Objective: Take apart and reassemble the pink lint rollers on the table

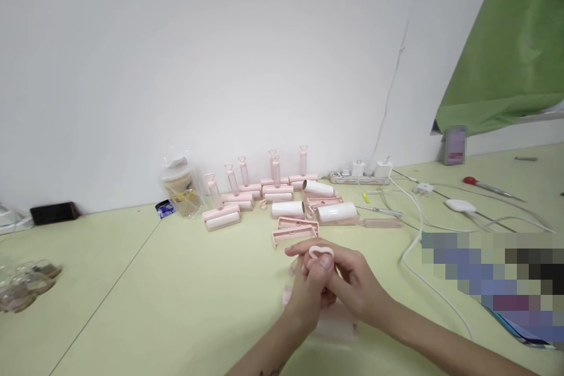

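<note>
My left hand point(308, 291) and my right hand point(352, 282) meet over the pale green table point(176, 305), fingers curled together around a small pink heart-shaped loop piece point(321, 252) that sticks up above the fingertips. Beneath the hands lie blurred pink plastic parts point(335, 323). Just beyond them rest two empty pink roller frames point(293, 232). Behind those stand several assembled pink lint rollers point(247, 194) with upright handles, and loose white rolls point(337, 211).
A clear plastic bag over a cup point(180, 188) stands left of the rollers. A power strip point(359, 176) with chargers and white cables point(418, 229) lies at the right, with a red-handled tool point(484, 186). A dark phone point(53, 212) sits by the wall.
</note>
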### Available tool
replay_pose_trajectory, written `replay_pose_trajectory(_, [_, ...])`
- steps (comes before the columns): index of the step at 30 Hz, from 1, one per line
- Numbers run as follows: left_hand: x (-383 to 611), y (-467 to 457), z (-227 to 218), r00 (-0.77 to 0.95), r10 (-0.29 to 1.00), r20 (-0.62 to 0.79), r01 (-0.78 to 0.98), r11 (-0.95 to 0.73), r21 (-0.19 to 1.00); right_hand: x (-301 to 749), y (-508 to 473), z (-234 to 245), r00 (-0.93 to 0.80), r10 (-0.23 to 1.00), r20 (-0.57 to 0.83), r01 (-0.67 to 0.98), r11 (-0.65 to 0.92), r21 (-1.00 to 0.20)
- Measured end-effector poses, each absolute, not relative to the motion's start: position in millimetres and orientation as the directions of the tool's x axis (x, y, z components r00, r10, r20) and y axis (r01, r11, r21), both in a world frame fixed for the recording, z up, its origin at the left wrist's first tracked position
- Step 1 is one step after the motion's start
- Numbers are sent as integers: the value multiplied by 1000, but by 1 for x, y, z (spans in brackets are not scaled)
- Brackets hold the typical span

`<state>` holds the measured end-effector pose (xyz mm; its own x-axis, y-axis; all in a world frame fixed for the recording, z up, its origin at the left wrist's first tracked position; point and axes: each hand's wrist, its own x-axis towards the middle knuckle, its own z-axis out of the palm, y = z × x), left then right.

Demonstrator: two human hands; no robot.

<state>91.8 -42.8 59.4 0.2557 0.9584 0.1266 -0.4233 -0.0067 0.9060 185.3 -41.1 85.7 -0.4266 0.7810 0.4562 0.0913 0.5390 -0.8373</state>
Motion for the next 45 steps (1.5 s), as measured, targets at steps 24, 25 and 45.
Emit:
replay_pose_trajectory(24, [91,-29,44,346,931,114,-418,44,907,185,-10,112,-679,644,352,127,576,-808])
replay_pose_trajectory(25, [91,-29,44,347,931,113,-414,44,909,184,-8,114,-693,627,355,132,594,-794])
replay_pose_trajectory(45, [87,-32,54,392,916,82,-391,86,916,181,-1,104,-802,489,343,59,637,-769])
